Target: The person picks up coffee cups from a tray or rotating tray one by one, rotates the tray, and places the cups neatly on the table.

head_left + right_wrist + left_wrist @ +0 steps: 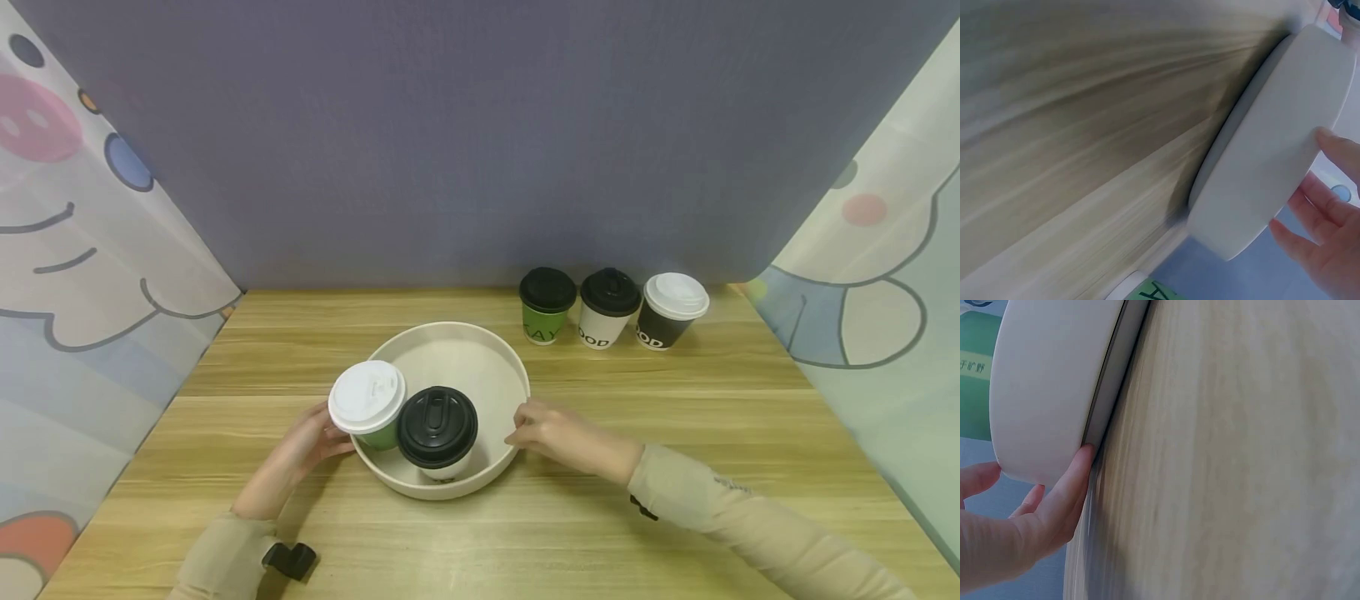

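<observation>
A round cream tray [480,358] sits on the wooden table between both hands. Toward its left side stands a green cup with a white lid [367,396], and beside it a white cup with a black lid [437,427]. My left hand [311,442] grips the tray's left side; in the left wrist view its thumb [979,480] is at the rim and a finger [1075,465] reaches the lower edge. At the right side, my right hand [551,433] holds the tray by its rim, fingertips [1325,139] against the wall.
Along the back right stand three lidded cups in a row: a green one with a black lid [546,304], a white one with a black lid [607,307] and a black one with a white lid [671,308]. A grey panel [480,150] rises behind the table [675,467].
</observation>
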`<action>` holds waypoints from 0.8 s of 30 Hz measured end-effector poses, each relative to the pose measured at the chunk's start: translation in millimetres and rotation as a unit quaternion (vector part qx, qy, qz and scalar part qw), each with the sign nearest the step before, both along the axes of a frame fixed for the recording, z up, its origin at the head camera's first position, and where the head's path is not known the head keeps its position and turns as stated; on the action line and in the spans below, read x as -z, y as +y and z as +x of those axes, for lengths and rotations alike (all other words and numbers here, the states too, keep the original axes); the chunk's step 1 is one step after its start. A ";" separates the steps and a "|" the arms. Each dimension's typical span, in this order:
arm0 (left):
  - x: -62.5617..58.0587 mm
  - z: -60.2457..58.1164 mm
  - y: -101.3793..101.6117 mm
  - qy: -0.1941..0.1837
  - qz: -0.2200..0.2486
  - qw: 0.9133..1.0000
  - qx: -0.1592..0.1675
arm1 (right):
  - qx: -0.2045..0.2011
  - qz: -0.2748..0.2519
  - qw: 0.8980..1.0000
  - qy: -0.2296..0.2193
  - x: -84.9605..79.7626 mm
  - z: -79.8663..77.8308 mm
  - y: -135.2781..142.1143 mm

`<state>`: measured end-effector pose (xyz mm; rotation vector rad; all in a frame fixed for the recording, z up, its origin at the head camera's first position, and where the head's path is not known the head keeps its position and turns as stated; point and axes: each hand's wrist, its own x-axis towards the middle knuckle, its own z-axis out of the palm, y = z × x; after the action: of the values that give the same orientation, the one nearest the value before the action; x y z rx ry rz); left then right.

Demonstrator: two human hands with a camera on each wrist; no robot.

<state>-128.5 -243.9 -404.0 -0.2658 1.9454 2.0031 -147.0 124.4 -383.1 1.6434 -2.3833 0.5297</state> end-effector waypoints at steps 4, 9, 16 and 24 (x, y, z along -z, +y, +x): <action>0.8 0.1 0.3 -0.001 -0.003 1.000 -0.004 | 0.007 -0.002 1.000 -0.021 0.6 -3.9 2.9; 1.4 -0.1 0.7 -0.002 -0.002 1.000 -0.008 | 0.021 0.010 0.999 -0.043 -1.5 -6.6 4.7; 0.8 0.5 1.5 -0.006 0.006 1.000 -0.015 | 0.028 0.015 0.997 -0.068 -4.8 -9.0 6.4; 0.0 1.3 2.2 -0.006 -0.001 1.000 -0.017 | 0.021 0.019 0.994 -0.102 -3.9 -15.3 10.3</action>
<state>-127.2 -241.7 -404.0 -0.3128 1.9478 2.0149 -162.2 134.7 -379.2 1.6216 -2.5806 0.6808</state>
